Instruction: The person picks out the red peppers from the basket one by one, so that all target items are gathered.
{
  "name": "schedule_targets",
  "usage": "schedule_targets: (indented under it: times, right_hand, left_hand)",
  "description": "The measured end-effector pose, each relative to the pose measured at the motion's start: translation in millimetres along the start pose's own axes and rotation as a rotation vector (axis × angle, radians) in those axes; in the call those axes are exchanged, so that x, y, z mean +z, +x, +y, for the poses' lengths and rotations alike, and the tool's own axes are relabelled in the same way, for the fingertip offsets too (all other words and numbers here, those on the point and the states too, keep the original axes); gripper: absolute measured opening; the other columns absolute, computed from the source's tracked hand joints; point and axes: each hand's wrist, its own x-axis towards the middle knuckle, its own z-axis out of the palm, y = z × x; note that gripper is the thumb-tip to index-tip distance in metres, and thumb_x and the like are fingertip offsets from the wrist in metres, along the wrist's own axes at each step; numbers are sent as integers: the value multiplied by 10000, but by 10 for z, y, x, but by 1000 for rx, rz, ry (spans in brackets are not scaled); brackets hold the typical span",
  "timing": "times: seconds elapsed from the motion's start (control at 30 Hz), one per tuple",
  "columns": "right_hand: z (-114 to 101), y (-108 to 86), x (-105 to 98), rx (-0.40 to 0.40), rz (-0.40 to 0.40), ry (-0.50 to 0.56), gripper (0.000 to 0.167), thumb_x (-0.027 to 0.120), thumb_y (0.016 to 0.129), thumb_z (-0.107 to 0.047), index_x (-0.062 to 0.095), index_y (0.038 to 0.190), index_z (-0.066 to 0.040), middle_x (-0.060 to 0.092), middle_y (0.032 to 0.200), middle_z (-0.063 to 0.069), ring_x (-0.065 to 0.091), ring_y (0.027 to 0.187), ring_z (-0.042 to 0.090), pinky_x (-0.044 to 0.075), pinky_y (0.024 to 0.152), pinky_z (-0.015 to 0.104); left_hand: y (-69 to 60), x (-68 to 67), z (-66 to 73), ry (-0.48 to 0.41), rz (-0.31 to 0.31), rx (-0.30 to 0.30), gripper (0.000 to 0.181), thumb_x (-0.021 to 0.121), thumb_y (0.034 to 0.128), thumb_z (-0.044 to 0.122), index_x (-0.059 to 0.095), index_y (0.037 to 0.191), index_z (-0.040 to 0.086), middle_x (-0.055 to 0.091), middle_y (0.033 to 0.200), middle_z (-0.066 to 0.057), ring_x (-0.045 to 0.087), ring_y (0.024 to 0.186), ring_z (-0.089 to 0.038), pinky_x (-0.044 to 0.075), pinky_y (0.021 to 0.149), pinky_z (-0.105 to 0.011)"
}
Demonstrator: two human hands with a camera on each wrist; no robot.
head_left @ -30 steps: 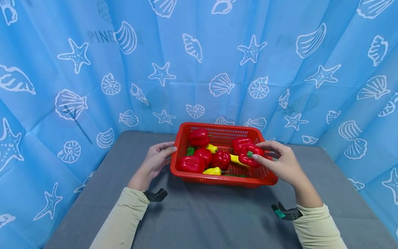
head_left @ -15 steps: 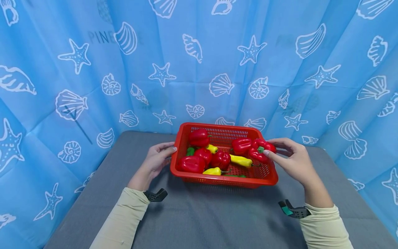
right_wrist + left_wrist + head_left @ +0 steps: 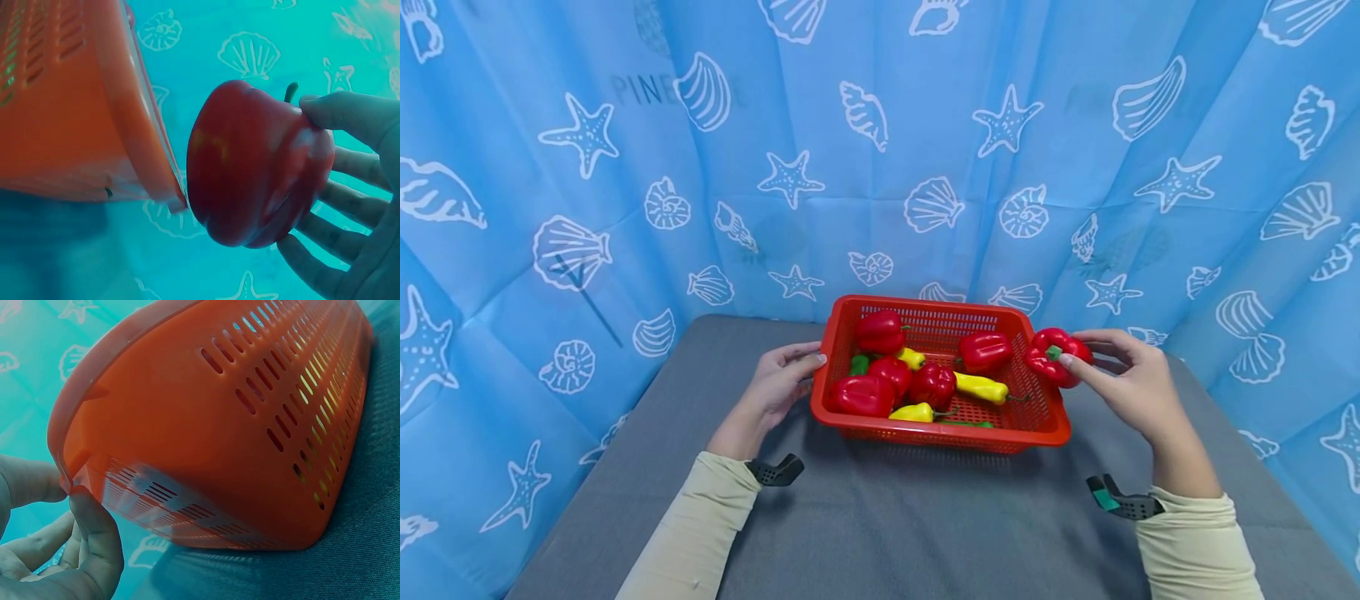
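In the head view, my left hand [image 3: 778,383] pinches the left rim of the red plastic basket [image 3: 925,429], which stands on the grey-covered table [image 3: 887,517]; I judge that this grip steadies it while my other arm works. My right hand [image 3: 1131,379] grasps a red bell pepper [image 3: 1041,363] at the basket's right edge, its green stem end facing me. Inside lie more red bell peppers [image 3: 985,352] and long yellow peppers [image 3: 981,387], loosely heaped, the basket walls keeping them together. From the left wrist, my thumb and a finger meet on the rim's lip, a light hold that probably suffices for a basket resting flat. From the right wrist, my thumb sits beside the stem and my fingers reach round the far side, a spread that seems to suit so round a body; the pepper is just outside the rim, and I cannot tell whether they touch.
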Motion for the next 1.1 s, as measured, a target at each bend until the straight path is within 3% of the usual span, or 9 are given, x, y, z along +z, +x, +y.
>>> schedule_targets:
  times: [0.37, 0.43, 0.5, 0.57, 0.63, 1.1]
  right_hand:
    - [163, 23, -118, 94, 10, -26, 542, 798, 957, -363, 660, 1384, -59, 641, 1369, 208, 562, 998, -108, 510, 724, 41]
    - [196, 28, -129, 107, 5, -28, 549, 790, 963, -374, 653, 1387, -53, 633, 1382, 220, 635, 1031, 1, 512, 717, 44]
    - [234, 36, -130, 115, 1, -25, 556, 785, 968, -370, 645, 1392, -40, 623, 1398, 242, 687, 1098, 192, 508, 710, 43]
    - [267, 42, -127, 127, -1, -23, 560, 778, 973, -373, 639, 1395, -31, 612, 1414, 255, 668, 1171, 387, 499, 704, 38]
    - [303, 50, -119, 141, 0, -22, 566, 770, 978, -378, 633, 1397, -22, 604, 1425, 267, 625, 1238, 486, 491, 700, 33]
    - [568, 60, -135, 264, 5, -18, 665, 745, 981, -460, 581, 1445, -13, 533, 1488, 283, 534, 1319, 536, 486, 655, 84]
  left_hand:
    - [-8, -2, 10, 5, -2, -7, 505, 735, 1011, 276, 603, 1475, 130, 643, 1457, -120, 676, 1206, -242, 618, 982, -360]
    - [-6, -3, 9, 4, 0, -5, 500, 733, 1012, 273, 605, 1473, 128, 647, 1452, -123, 680, 1199, -239, 617, 983, -360]
    - [-4, -5, 6, 2, -2, -3, 496, 729, 1015, 269, 605, 1472, 123, 648, 1448, -128, 683, 1190, -236, 619, 977, -354]
    - [-3, -8, 3, 0, -3, -2, 492, 726, 1017, 265, 605, 1471, 120, 650, 1444, -131, 686, 1184, -235, 621, 967, -345]
    - [-2, -9, 1, -1, -4, -2, 492, 726, 1017, 264, 605, 1471, 118, 649, 1444, -132, 684, 1187, -237, 623, 961, -340]
    - [2, -9, 0, -11, -11, 18, 478, 718, 1021, 232, 607, 1464, 91, 663, 1415, -152, 710, 1138, -214, 634, 928, -325]
